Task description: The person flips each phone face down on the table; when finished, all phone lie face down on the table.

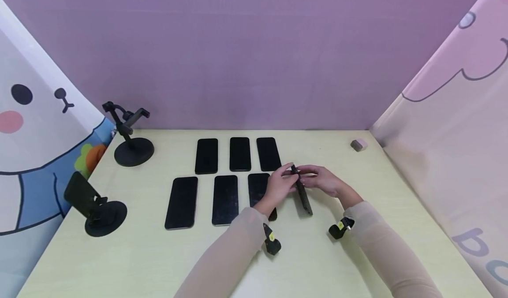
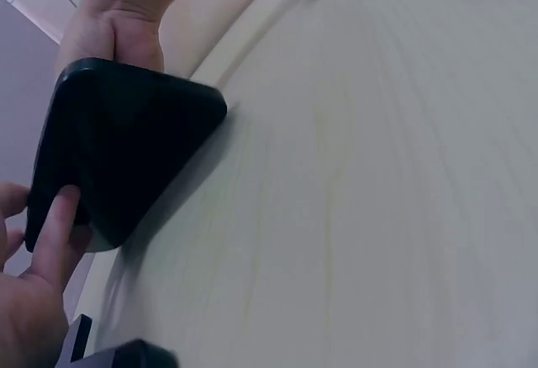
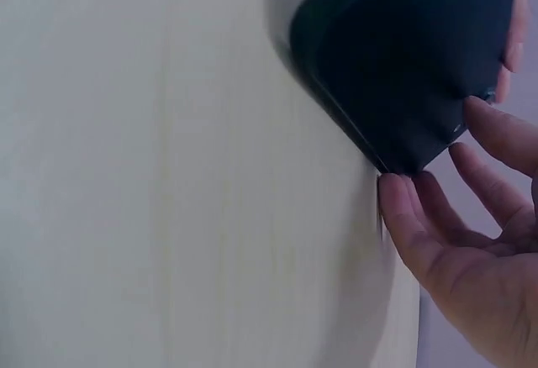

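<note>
A black phone (image 1: 303,196) stands on its long edge on the pale table (image 1: 158,254), tilted, right of the middle. My left hand (image 1: 286,175) pinches its far end from the left. From the right, my right hand (image 1: 308,174) holds the same end, thumb and fingers on either side. In the left wrist view the phone (image 2: 118,149) fills the left side, with my left fingers (image 2: 52,233) on its lower edge. In the right wrist view my right fingers (image 3: 458,217) touch the phone's (image 3: 412,57) corner. Its lower edge rests on the table.
Three black phones lie flat in a back row (image 1: 240,154). A nearer row (image 1: 181,202) lies in front, its right phone partly under my left wrist. Two black phone stands (image 1: 128,143) (image 1: 97,210) stand at the left. A small pink block (image 1: 358,145) sits at the back right.
</note>
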### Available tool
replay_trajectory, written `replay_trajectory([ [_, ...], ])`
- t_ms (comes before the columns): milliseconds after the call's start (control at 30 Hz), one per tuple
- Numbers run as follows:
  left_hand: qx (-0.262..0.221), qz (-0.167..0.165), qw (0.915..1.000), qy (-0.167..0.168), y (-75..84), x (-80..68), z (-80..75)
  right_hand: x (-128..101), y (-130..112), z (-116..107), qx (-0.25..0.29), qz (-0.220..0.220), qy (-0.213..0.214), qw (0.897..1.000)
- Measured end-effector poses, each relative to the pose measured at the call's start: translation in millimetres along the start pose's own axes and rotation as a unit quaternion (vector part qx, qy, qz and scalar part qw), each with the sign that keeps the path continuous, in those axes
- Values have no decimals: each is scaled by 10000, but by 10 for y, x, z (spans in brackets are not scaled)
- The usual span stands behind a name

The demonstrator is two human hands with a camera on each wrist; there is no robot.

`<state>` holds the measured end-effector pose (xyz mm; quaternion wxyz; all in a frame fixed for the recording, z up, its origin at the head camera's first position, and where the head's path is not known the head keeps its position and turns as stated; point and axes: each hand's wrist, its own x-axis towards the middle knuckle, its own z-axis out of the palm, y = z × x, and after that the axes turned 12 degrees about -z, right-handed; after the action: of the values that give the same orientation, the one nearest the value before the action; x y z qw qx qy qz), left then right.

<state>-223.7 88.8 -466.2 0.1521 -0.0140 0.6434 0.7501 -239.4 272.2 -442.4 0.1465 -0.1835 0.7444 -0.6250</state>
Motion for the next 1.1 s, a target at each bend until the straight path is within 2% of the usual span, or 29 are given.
replay_trajectory([
  [167, 700, 152, 9972, 195, -20, 9, -29, 3, 21, 9, -286, 11, 136, 9995],
  [367, 1937, 462, 9787, 491, -29, 17, -56, 25, 59, 27, -857, 162, 365, 9955],
  [667, 2696, 435, 9601, 610, -25, 55, -92, 43, 52, 27, -1470, 241, 520, 9875],
  [933, 3478, 582, 9332, 700, -2, 83, -115, 42, 84, 38, -1688, 271, 553, 9837],
  [1100, 3632, 596, 9270, 726, 28, 77, -109, 34, 62, 37, -1867, 273, 580, 9803],
])
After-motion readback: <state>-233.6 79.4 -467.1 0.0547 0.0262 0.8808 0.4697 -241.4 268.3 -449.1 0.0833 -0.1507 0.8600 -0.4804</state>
